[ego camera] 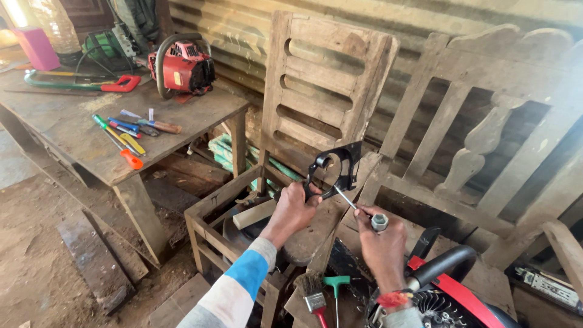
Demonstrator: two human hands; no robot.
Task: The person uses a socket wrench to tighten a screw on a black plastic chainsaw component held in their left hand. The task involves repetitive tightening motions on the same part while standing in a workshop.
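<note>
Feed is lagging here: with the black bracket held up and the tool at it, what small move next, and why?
Probably seat the tip squarely before turning: the left hand grips the black metal bracket, while the right hand angles the silver socket-ended tool so its thin end meets the bracket's lower edge.

A red engine unit [183, 65] sits beside a pink block [37, 47], the sleeve [240, 284] is banded blue and white, and the held bracket [336, 169] is black.
</note>
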